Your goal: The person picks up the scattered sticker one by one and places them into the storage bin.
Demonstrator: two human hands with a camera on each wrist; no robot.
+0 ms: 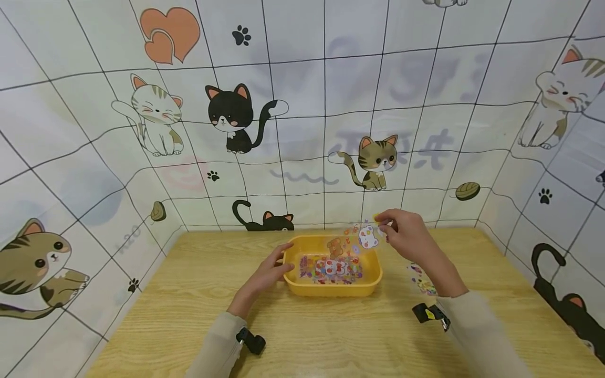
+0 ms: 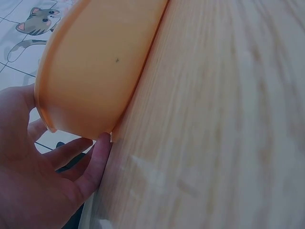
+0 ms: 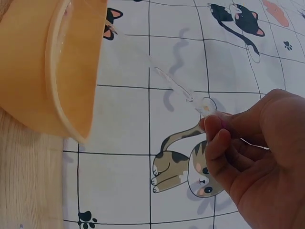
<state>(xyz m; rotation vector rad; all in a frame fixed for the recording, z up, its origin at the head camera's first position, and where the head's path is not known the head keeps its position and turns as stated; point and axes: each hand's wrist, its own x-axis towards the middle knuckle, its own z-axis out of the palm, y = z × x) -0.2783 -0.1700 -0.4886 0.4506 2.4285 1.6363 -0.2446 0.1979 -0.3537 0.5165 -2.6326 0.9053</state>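
Note:
A yellow plastic basin stands on the table, and many small colourful stickers lie over its bottom. My left hand holds the basin's left end, thumb at the rim and fingers against the outer wall, as the left wrist view shows. Above the basin's back right corner, my right hand pinches a clear sticker sheet between thumb and fingertips. A white bear and a brown bear are printed on this sheet. Edge-on, the thin sheet slants towards the basin in the right wrist view.
More clear sheet with coloured prints lies on the wooden table right of the basin, partly behind my right forearm. A white cat-patterned sheet hangs behind the table and along both sides. Black wrist cameras sit on both sleeves.

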